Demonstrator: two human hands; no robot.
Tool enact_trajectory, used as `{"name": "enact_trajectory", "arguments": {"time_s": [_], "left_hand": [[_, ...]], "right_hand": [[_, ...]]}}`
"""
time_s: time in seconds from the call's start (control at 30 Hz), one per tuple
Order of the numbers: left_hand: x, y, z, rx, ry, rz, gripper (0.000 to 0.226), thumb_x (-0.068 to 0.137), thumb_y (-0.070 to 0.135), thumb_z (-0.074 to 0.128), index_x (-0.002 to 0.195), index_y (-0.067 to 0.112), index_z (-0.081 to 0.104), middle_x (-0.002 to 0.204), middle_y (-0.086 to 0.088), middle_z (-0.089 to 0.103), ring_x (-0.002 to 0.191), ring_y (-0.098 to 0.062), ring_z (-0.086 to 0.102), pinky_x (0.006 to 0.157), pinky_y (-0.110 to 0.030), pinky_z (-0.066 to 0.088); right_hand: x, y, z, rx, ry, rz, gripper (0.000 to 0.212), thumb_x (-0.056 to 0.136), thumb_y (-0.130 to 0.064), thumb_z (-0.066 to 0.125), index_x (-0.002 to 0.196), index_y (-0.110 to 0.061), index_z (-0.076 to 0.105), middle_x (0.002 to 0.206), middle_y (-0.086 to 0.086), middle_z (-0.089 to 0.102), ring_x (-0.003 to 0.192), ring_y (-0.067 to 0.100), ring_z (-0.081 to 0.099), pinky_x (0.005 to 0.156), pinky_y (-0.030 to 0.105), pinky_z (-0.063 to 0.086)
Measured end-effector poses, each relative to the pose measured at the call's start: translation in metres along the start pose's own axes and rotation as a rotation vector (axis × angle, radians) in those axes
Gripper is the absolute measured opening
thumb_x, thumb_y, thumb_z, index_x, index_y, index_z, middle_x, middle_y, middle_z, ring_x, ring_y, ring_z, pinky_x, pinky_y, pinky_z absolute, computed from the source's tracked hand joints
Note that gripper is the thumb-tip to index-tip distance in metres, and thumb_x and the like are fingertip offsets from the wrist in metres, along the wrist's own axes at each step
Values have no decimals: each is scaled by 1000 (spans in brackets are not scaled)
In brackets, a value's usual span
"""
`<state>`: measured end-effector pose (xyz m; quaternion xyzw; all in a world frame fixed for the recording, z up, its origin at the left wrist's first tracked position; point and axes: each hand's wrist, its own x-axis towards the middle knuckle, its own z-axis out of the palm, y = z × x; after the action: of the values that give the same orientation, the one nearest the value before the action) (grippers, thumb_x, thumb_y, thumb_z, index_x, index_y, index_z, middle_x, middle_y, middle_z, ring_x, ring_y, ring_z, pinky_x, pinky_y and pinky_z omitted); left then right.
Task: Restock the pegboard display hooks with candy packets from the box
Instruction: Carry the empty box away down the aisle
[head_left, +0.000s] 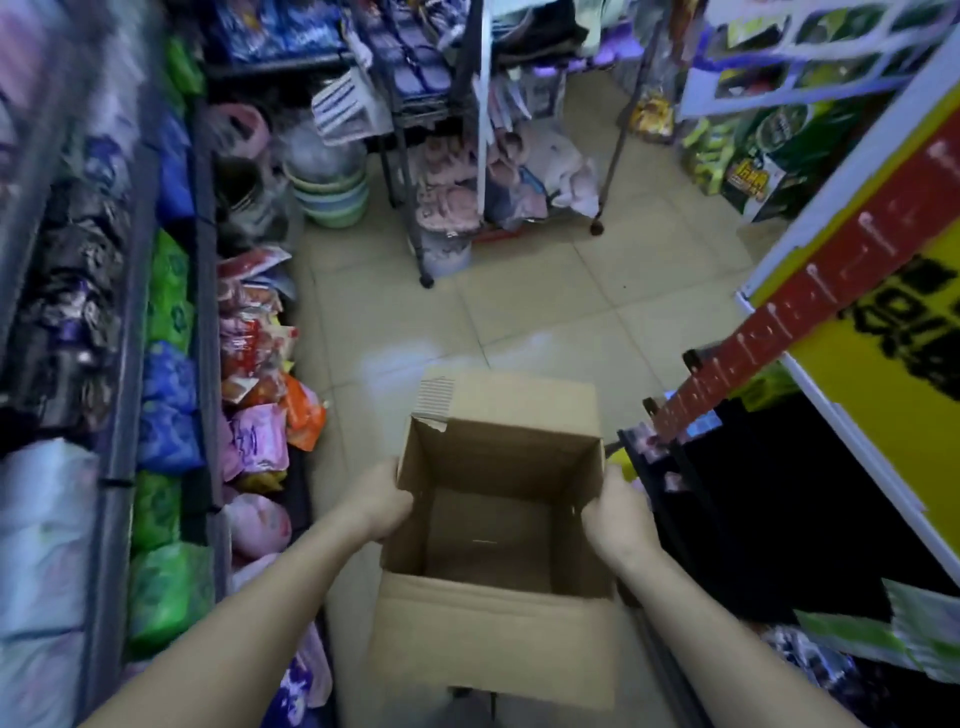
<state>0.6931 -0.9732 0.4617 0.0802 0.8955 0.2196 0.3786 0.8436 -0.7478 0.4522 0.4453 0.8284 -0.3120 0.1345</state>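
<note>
An open brown cardboard box (493, 639) is held in front of me over the aisle floor, its flaps folded out. Its inside shows only bare cardboard; no packets are visible in it. My left hand (382, 501) grips the box's left wall, fingers curled over the rim. My right hand (615, 512) grips the right wall the same way. Packets (260, 332) in red, pink and orange hang or lie along the display on the left.
Shelving with bagged goods (166, 291) lines the left side. A wheeled rack of slippers (457, 197) and stacked basins (330, 195) stand ahead. A red and yellow sign board (852, 332) and dark shelving (727, 493) crowd the right. Tiled floor (519, 317) runs between.
</note>
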Motion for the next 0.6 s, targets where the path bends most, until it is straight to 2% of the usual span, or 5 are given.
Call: {"name": "enact_trajectory", "arguments": {"time_s": [0.1, 0.17, 0.3, 0.4, 0.6], "left_hand": [[26, 8, -42, 0, 26, -7, 36, 95, 5, 54, 129, 13, 63, 120, -15, 71, 108, -34, 69, 75, -30, 53], [45, 10, -68, -3, 39, -27, 36, 93, 10, 56, 128, 18, 61, 118, -14, 73, 105, -35, 70, 84, -38, 60], [87, 18, -110, 13, 48, -31, 26, 92, 13, 56, 115, 23, 59, 107, -12, 73, 88, -31, 74, 76, -42, 64], [125, 29, -139, 21, 57, -46, 24, 95, 9, 56, 115, 22, 57, 112, -10, 70, 90, -28, 69, 74, -36, 60], [214, 59, -203, 15, 84, -58, 25, 97, 12, 55, 119, 25, 54, 109, -8, 67, 84, -23, 64, 55, -22, 45]], "right_hand": [[28, -44, -5, 20, 9, 15, 36, 94, -1, 50, 130, -6, 51, 122, 20, 67, 115, 38, 63, 77, 31, 41], [46, -70, -8, 41, 8, 3, 35, 94, -2, 49, 128, -9, 50, 119, 21, 67, 110, 39, 64, 79, 34, 47], [87, -120, -14, 43, 4, -8, 32, 93, 2, 47, 124, -7, 51, 122, 24, 65, 114, 43, 62, 85, 40, 48], [129, -157, -15, 85, 7, -18, 34, 93, 1, 50, 125, -8, 54, 124, 22, 65, 115, 42, 62, 94, 43, 52], [226, -237, -23, 178, -7, -28, 33, 93, 2, 48, 121, -11, 59, 118, 19, 67, 111, 39, 63, 91, 37, 50]]}}
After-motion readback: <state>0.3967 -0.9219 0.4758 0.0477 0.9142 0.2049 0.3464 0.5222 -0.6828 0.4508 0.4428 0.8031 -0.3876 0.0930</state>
